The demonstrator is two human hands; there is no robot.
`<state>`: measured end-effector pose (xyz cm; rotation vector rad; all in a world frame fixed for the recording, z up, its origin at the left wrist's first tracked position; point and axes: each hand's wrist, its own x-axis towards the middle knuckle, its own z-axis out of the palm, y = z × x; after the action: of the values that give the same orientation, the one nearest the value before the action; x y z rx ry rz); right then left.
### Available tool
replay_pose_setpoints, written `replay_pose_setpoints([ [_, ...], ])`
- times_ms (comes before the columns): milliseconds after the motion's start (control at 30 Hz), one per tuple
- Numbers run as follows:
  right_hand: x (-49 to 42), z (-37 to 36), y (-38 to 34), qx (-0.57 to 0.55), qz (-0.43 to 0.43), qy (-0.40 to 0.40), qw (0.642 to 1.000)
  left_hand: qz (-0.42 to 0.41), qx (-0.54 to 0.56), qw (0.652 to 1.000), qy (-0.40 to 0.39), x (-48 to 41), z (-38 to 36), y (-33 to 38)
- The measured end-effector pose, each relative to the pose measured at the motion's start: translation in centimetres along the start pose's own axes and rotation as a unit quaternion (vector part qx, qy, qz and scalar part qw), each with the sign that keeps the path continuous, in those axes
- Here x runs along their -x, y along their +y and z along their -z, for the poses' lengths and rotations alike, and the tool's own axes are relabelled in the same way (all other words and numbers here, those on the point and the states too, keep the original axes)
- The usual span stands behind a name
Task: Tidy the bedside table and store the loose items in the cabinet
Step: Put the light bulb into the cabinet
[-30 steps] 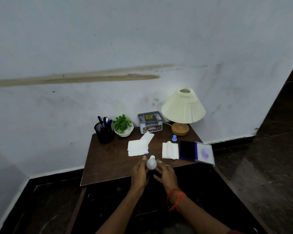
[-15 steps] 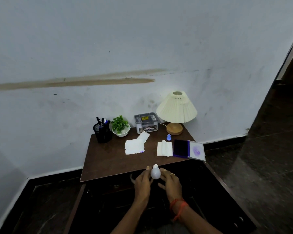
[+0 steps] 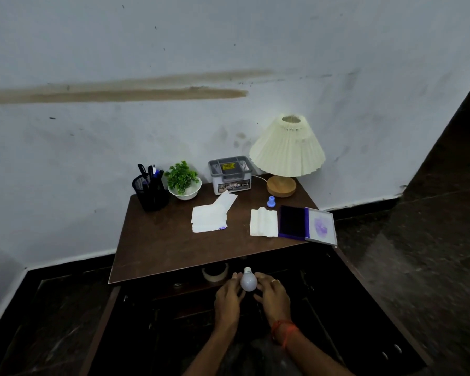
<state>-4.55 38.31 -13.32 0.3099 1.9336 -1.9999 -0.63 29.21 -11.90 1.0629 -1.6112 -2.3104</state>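
Nearest me, I have both hands low in front of the table's near edge: my left hand (image 3: 226, 299) and my right hand (image 3: 272, 294) are each half-curled, fingertips pinching the white bulb (image 3: 248, 280) between them, cap end pointing away from me toward the cabinet (image 3: 174, 316) below the top. I judge the step in hand to be stowing this bulb: it is off the bedside table (image 3: 168, 251) and sits just in front of the dark cabinet opening, whose inside I can barely make out. The bulb looks smooth, round and matt white with a short pale neck, so I'd expect it to be light and slippery; the next move calls for easing it in and setting it where it cannot roll. Just past the bulb, a roll of tape (image 3: 215, 272) seems to lie under the tabletop's edge. Farther off, loose things wait on the top: white papers (image 3: 209, 218) at centre, a folded cloth (image 3: 263, 222) and an open ink pad (image 3: 307, 225) to the right, and a small blue stamp (image 3: 271, 201) beyond them.
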Motion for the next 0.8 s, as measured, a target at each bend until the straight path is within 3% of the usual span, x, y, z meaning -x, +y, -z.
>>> replay_pose_setpoints([
  [567,-13.0,-2.3,7.8,0.102,-0.102,0.020,0.989,0.058,-0.071,0.994,0.061,-12.1,-0.8,-3.9],
  [800,-12.4,-4.0,4.6,0.110,-0.131,0.036,0.985,0.079,-0.073,0.991,0.074,-14.2,-1.0,-4.6],
])
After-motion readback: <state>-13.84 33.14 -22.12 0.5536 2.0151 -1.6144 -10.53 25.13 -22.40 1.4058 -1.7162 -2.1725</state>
